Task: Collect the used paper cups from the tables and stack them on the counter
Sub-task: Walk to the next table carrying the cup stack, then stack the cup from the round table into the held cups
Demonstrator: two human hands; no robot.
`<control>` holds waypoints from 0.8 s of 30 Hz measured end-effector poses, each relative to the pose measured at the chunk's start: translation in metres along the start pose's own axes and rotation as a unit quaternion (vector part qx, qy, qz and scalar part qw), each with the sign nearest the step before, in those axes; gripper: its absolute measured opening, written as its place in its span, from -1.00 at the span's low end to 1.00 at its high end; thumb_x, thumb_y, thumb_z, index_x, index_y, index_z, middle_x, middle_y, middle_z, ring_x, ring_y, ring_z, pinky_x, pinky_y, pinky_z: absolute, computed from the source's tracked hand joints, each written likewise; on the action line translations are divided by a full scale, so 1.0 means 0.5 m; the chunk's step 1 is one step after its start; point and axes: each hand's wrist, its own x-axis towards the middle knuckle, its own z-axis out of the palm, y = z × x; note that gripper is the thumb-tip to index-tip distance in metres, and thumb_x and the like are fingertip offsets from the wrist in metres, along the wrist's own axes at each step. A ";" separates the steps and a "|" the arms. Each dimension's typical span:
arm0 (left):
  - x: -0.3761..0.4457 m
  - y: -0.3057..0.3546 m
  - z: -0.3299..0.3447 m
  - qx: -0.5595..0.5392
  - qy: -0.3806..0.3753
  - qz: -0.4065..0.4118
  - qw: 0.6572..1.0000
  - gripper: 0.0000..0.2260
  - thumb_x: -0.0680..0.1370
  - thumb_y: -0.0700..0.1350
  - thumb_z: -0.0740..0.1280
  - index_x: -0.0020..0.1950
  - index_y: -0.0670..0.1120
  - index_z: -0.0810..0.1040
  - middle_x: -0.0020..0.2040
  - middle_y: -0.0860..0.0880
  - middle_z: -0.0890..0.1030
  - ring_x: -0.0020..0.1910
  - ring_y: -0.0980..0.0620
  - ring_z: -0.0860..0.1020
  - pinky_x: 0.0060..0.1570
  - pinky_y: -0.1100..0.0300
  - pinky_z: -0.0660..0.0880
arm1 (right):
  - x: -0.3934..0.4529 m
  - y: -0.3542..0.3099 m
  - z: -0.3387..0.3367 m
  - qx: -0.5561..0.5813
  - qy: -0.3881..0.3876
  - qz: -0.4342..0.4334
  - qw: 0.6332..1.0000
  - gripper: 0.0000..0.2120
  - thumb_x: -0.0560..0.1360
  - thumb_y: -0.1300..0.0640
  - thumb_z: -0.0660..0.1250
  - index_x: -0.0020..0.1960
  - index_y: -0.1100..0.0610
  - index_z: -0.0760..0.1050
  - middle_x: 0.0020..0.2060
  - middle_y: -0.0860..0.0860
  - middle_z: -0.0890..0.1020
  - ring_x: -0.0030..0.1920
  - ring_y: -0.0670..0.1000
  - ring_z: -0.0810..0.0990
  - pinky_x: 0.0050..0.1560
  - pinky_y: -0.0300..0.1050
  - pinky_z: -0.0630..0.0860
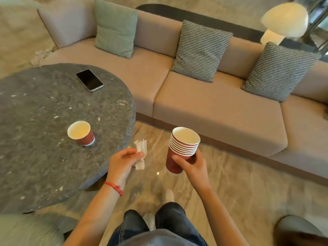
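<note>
Right hand [193, 166] grasps the stack of red cups [181, 150]. Left hand [124, 161] pinches a tissue [141, 151] beside the round table [44, 157], which bears 1 cup [81, 133].

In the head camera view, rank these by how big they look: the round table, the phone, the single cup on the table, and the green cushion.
1. round table
2. green cushion
3. phone and single cup: too alike to rank.

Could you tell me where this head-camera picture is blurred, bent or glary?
Head view: the lamp and the corners are smeared; the sofa bows from wide-angle distortion; a small glare spot shows on the floor; the stack of cups is fairly sharp.
</note>
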 end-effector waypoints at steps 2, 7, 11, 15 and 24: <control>0.027 0.016 -0.007 -0.016 0.034 0.000 0.999 -0.90 0.37 -0.32 0.45 -0.22 -0.15 0.61 -0.27 -0.15 0.62 -0.19 -0.12 0.58 -0.02 -0.03 0.49 | 0.053 -0.018 0.016 -0.005 -0.032 -0.010 0.999 -0.42 0.22 -0.05 0.50 0.19 0.03 0.46 0.00 -0.11 0.63 -0.01 -0.20 0.61 -0.13 -0.38 0.53; 0.091 0.060 -0.022 -0.062 0.131 0.031 0.989 -0.85 0.38 -0.33 0.44 -0.28 -0.09 0.59 -0.47 0.08 0.63 -0.41 0.13 0.59 -0.35 0.30 0.51 | 0.196 -0.060 0.080 -0.019 -0.146 -0.040 0.988 -0.57 0.27 0.13 0.52 0.08 -0.08 0.47 -0.09 -0.18 0.66 -0.05 -0.24 0.62 -0.16 -0.43 0.50; 0.115 0.083 -0.032 -0.094 0.224 0.041 0.969 -0.86 0.38 -0.33 0.44 -0.26 -0.11 0.57 -0.51 0.15 0.59 -0.50 0.29 0.52 -0.48 0.44 0.42 | 0.296 -0.093 0.148 -0.034 -0.266 -0.059 0.961 -0.49 0.27 0.08 0.51 0.19 0.02 0.45 0.00 -0.15 0.62 0.00 -0.25 0.60 -0.11 -0.42 0.50; 0.114 0.083 -0.055 -0.130 0.310 0.029 0.941 -0.92 0.39 -0.32 0.44 -0.17 -0.20 0.59 -0.42 0.03 0.61 -0.43 0.14 0.54 -0.45 0.34 0.45 | 0.359 -0.113 0.227 -0.048 -0.371 -0.069 0.925 -0.41 0.28 0.10 0.51 0.26 0.09 0.40 0.06 -0.13 0.59 0.02 -0.25 0.58 -0.08 -0.43 0.50; 0.057 0.062 -0.097 -0.167 0.468 0.019 0.868 -0.91 0.38 -0.20 0.47 -0.20 -0.07 0.60 -0.44 0.10 0.60 -0.53 0.29 0.51 -0.60 0.44 0.36 | 0.392 -0.123 0.403 -0.055 -0.501 -0.067 0.861 -0.51 0.34 0.23 0.49 0.18 0.00 0.40 0.01 -0.17 0.57 -0.03 -0.32 0.57 -0.13 -0.45 0.51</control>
